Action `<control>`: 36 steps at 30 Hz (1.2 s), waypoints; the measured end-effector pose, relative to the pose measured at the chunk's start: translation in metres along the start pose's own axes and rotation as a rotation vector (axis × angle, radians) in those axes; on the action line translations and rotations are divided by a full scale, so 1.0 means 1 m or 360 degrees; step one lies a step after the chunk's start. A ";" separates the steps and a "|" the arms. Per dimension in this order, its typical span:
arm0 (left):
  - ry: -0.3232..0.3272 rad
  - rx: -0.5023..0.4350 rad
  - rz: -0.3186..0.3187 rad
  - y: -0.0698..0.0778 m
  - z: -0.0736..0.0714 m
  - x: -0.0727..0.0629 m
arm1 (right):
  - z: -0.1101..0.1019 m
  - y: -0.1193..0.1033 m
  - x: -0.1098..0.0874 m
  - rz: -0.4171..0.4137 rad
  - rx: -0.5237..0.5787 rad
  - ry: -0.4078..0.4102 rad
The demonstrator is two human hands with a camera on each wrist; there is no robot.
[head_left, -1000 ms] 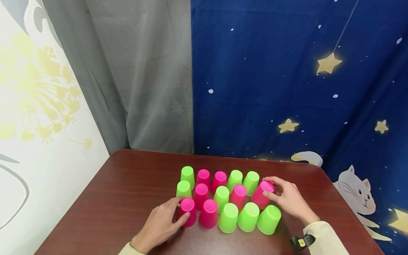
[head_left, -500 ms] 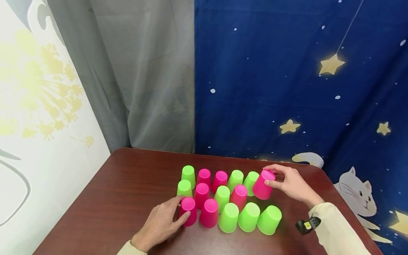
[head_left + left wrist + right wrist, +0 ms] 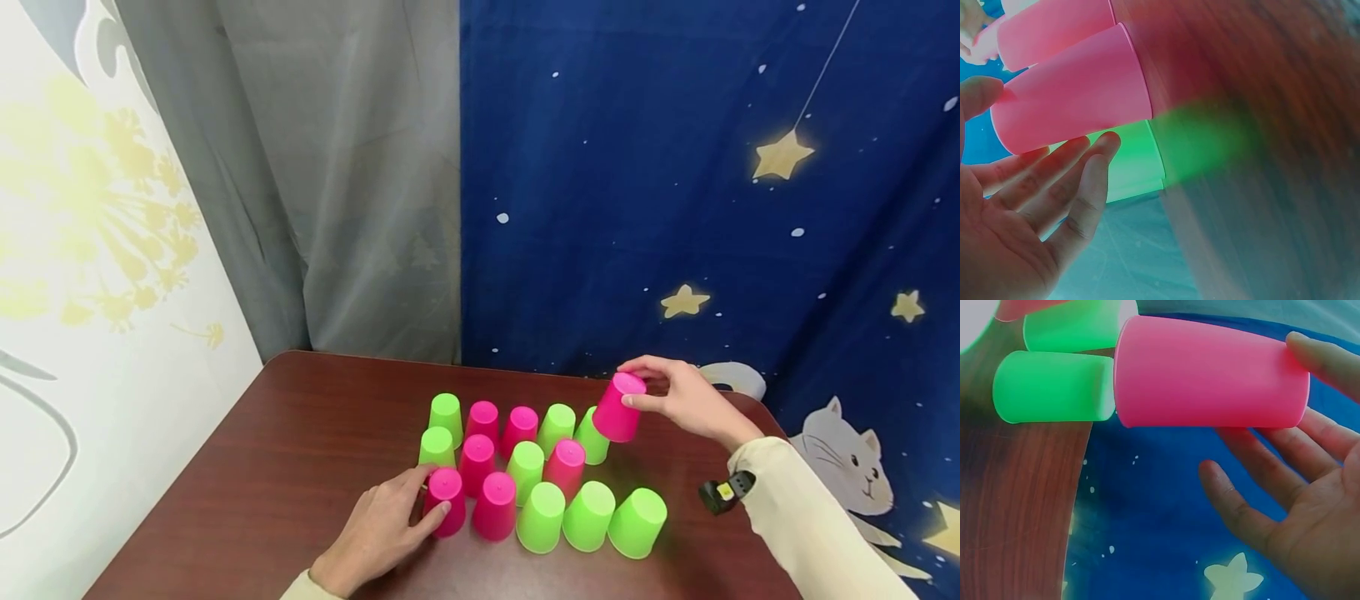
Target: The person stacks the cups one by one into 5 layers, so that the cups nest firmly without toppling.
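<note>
My right hand (image 3: pixel 690 402) pinches an upside-down pink cup (image 3: pixel 618 415) by its upper end, thumb on one side and fingers on the other. The cup is tilted and raised at the back right, overlapping a green cup (image 3: pixel 594 446) of the back row. In the right wrist view the held pink cup (image 3: pixel 1210 375) shows side-on, clear of the tabletop. My left hand (image 3: pixel 378 525) holds another pink cup (image 3: pixel 446 496) at the left end of the front row, thumb and fingers on opposite sides. That pink cup (image 3: pixel 1072 94) stands rim down in the left wrist view.
Several upside-down pink and green cups stand in three rows on the brown table (image 3: pixel 300 450). A green cup (image 3: pixel 637 523) ends the front row at the right. Behind the table hang a grey curtain (image 3: pixel 375 208) and a blue star-patterned curtain (image 3: pixel 600 208).
My right hand has lifted the pink cup up and away from the right end of the middle row, towards the back. The left hand stays at its cup.
</note>
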State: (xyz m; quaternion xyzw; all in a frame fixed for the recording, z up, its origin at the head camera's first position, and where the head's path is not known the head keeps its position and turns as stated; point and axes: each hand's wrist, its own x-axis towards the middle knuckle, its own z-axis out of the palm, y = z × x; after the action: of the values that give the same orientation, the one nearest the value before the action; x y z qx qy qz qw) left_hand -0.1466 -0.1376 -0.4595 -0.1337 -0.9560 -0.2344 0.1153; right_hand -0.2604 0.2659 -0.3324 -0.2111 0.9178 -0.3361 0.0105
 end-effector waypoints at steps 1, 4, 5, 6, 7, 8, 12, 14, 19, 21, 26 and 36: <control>0.0007 0.0002 0.0004 0.000 0.000 0.000 | 0.000 -0.001 0.003 0.0000 0.0005 -0.0003; 0.0037 0.0007 0.0022 -0.001 0.002 -0.001 | 0.001 -0.002 0.014 -0.0013 -0.0013 -0.0008; 0.0049 0.0008 0.0032 -0.001 0.002 -0.001 | 0.002 -0.002 0.018 -0.0021 -0.0017 -0.0008; 0.0057 0.0008 0.0041 -0.001 0.002 -0.002 | 0.003 -0.003 0.022 -0.0029 -0.0020 -0.0006; 0.0064 0.0007 0.0049 -0.002 0.003 -0.002 | 0.004 -0.003 0.027 -0.0034 -0.0025 -0.0008; 0.0070 0.0008 0.0057 -0.002 0.003 -0.002 | 0.005 -0.004 0.032 -0.0035 -0.0028 -0.0008; 0.0053 -0.0003 0.0051 -0.002 0.004 -0.002 | 0.010 -0.007 0.052 0.0000 0.0038 -0.0025; 0.0035 -0.0003 0.0038 -0.002 0.004 -0.002 | 0.015 -0.008 0.062 0.0016 0.0074 -0.0034; 0.0018 0.0002 0.0024 -0.003 0.004 -0.001 | 0.030 -0.009 0.086 0.0011 0.0112 -0.0017; 0.0014 0.0000 0.0025 -0.003 0.004 -0.001 | 0.038 -0.008 0.095 0.0026 0.0133 0.0004; 0.0037 0.0004 0.0051 -0.004 0.003 0.000 | 0.061 -0.003 0.115 0.0118 0.0148 0.0025; 0.0095 -0.0032 0.0103 -0.004 0.005 -0.002 | 0.091 -0.004 0.135 0.0271 0.0155 0.0029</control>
State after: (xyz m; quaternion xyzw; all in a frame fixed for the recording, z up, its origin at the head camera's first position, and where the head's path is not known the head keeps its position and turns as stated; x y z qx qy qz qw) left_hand -0.1471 -0.1393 -0.4659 -0.1586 -0.9449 -0.2440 0.1498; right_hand -0.3670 0.1539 -0.3838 -0.1286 0.9151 -0.3799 0.0411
